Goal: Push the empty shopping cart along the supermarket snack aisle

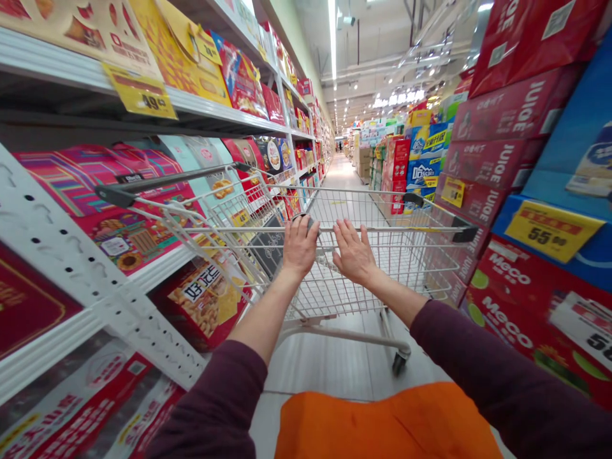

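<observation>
A wire shopping cart stands in the near middle of a supermarket aisle. The left hand curves over its handlebar; whether that grip is closed cannot be told. The right hand rests open, fingers stretched across the handlebar. Left, white shelves hold bright packaged foods; right, red cartons are stacked high.
</observation>
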Available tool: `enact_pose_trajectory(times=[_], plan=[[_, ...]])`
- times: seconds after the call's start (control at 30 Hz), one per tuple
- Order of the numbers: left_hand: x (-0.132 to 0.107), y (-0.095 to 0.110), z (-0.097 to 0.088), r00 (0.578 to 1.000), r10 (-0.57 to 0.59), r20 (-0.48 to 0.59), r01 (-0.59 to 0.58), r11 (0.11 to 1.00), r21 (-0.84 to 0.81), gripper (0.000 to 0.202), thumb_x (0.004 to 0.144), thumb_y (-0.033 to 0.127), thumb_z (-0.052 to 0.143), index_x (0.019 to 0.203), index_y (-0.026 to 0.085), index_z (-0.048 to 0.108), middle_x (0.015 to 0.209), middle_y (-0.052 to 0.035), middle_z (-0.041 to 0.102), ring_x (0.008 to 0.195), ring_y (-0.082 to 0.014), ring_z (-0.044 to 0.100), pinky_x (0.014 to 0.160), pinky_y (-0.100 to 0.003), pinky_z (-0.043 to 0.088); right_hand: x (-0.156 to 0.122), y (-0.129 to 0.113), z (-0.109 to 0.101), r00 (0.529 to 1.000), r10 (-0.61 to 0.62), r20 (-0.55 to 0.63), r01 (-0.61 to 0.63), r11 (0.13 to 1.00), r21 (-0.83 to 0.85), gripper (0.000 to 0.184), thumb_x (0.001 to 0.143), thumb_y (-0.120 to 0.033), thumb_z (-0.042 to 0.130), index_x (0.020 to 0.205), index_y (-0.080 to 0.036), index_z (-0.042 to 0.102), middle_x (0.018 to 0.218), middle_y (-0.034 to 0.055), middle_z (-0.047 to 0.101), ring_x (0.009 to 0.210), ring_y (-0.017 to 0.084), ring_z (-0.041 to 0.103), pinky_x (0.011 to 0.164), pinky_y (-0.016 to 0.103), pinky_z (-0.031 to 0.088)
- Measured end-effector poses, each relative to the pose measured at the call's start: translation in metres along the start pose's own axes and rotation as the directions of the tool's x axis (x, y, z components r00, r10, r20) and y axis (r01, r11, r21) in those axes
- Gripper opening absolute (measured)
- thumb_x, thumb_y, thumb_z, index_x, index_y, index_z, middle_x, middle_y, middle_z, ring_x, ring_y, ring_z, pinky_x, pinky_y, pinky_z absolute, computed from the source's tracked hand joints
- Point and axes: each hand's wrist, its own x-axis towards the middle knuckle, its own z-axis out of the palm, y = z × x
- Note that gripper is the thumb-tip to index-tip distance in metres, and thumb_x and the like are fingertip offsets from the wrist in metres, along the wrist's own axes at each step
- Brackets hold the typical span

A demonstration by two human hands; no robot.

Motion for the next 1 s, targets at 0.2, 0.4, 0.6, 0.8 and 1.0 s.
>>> enact_pose_trajectory(times=[0.2,0.4,0.6,0.8,1.0], plan=[[0.0,0.003,-0.003,0.998,-0.068,0.015,0.068,0.997,-0.038,0.043,0.09,0.019,0.046,0.133,0.02,0.052,0.14,-0.0136,0.055,0.134,-0.0269,0.045,0.116,-0.053,0.027,-0.005,0.018,-0.01,0.999,0.045,-0.007,-0.045,0.999,-0.023,0.061,0.084,-0.021,0.049,0.142,-0.003,0.041,0.153,0.0198,0.034,0.144,0.031,0.027,0.116,0.058,0.013],[0.003,0.012,0.003,0.993,-0.113,-0.039,0.109,0.99,-0.086,0.049,0.086,0.017,0.048,0.135,0.016,0.049,0.139,-0.0159,0.055,0.134,-0.0291,0.045,0.116,-0.055,0.027,-0.007,0.022,-0.013,0.999,0.032,-0.038,-0.033,0.999,-0.016,0.061,0.085,-0.022,0.047,0.142,-0.004,0.041,0.153,0.0197,0.034,0.144,0.031,0.026,0.116,0.057,0.012],[0.016,0.057,0.018,0.998,0.018,0.054,-0.014,0.996,-0.086,0.039,0.09,0.016,0.046,0.128,0.013,0.054,0.135,-0.0174,0.058,0.13,-0.0278,0.049,0.113,-0.051,0.033,-0.01,0.024,-0.016,0.997,0.059,-0.042,-0.06,0.998,-0.019,0.059,0.084,-0.021,0.049,0.14,-0.005,0.044,0.152,0.0196,0.037,0.143,0.031,0.029,0.116,0.057,0.014],[0.017,0.047,0.013,0.999,0.023,0.03,-0.022,0.998,-0.058,0.039,0.089,0.017,0.047,0.127,0.016,0.055,0.13,-0.0136,0.062,0.123,-0.0259,0.055,0.112,-0.049,0.034,-0.016,0.038,-0.018,0.996,0.078,-0.031,-0.079,0.996,-0.038,0.061,0.084,-0.021,0.049,0.141,-0.003,0.042,0.152,0.0205,0.036,0.143,0.031,0.029,0.115,0.058,0.014],[0.007,0.011,0.0,1.0,-0.018,0.025,0.019,1.0,-0.023,0.043,0.087,0.018,0.048,0.129,0.02,0.054,0.131,-0.0119,0.062,0.123,-0.0265,0.054,0.114,-0.05,0.028,-0.022,0.047,-0.011,0.993,0.105,-0.043,-0.107,0.994,-0.038,0.06,0.084,-0.021,0.047,0.14,-0.003,0.043,0.151,0.0202,0.038,0.142,0.031,0.029,0.115,0.059,0.015]])
